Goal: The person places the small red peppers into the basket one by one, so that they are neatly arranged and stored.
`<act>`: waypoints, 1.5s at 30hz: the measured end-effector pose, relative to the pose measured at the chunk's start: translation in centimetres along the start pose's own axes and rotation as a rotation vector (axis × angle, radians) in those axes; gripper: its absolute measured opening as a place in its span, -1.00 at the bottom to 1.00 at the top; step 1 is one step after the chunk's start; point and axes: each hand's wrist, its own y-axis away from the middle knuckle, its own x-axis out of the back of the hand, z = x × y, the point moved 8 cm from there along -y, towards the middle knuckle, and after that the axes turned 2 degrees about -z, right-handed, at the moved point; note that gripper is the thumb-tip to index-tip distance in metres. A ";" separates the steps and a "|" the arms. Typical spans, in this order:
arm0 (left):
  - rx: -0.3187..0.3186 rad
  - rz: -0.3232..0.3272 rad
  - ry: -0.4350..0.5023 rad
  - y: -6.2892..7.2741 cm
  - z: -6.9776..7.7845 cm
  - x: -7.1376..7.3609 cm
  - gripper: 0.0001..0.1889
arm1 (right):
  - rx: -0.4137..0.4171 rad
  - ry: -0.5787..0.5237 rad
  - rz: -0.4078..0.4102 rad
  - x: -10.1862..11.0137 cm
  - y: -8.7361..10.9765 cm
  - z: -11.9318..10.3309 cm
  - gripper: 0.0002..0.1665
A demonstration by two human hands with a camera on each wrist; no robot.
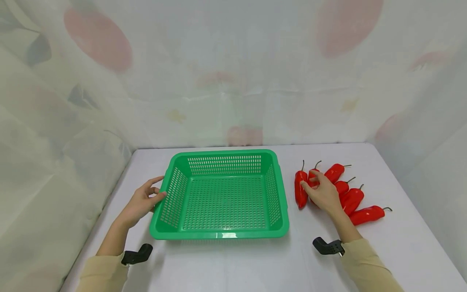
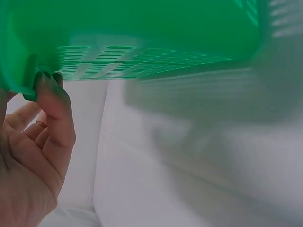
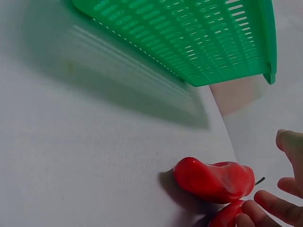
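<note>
A green plastic basket with slotted walls stands in the middle of the head view, nothing inside it. At its left side my left hand holds the rim, the thumb on top and fingers curled beneath; the left wrist view shows those fingers at the rim's edge. My right hand is over the red chili peppers, its fingers spread and slightly bent. Nearest to it are the leftmost upright pepper and the one beside it, partly hidden by the fingers. The right wrist view shows a gap between thumb and fingers.
Several more red peppers with dark stems fan out right of my right hand. The white table meets a patterned cloth backdrop behind and at both sides. Black wrist mounts sit at both sleeves.
</note>
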 end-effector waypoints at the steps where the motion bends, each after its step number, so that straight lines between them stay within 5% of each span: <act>1: -0.001 0.000 0.003 -0.1 -0.1 0.0 -0.30 | -0.007 0.008 -0.001 0.0 0.0 0.0 -0.27; 45: 0.010 0.005 0.045 0.0 -0.2 -0.2 -0.32 | -0.054 0.203 -0.076 -2.8 -2.1 -1.9 -0.25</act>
